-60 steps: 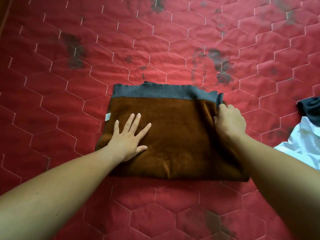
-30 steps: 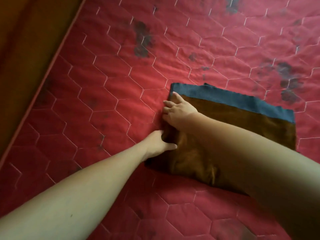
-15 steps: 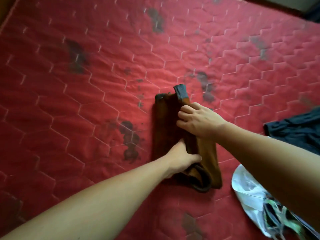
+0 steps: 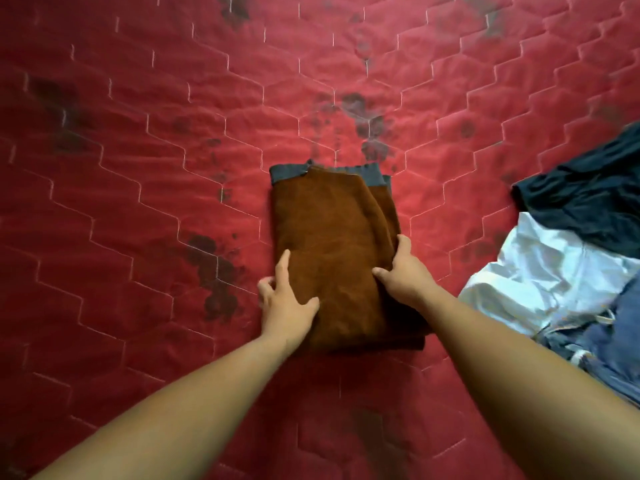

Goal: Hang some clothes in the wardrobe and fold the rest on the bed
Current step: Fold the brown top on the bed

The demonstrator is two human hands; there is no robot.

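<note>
On the red quilted mattress, near its middle, a folded brown garment is lying flat with its grey band at the far end; the left hand is gripping the near left edge, thumb lying on top and fingers curling round the side; the right hand is gripping the near right edge, thumb pressing on top and fingers wrapping down over the stacked layers; whether any fingertips are reaching underneath cannot be told; the cloth is looking thick, soft and limp, probably light, so the layers are likely to be sliding apart if lifted by one edge; holding both sides low, beneath the bottom layer, is seeming the safest hold; a dark garment, a white one and denim are lying unfolded, well apart at the right.
</note>
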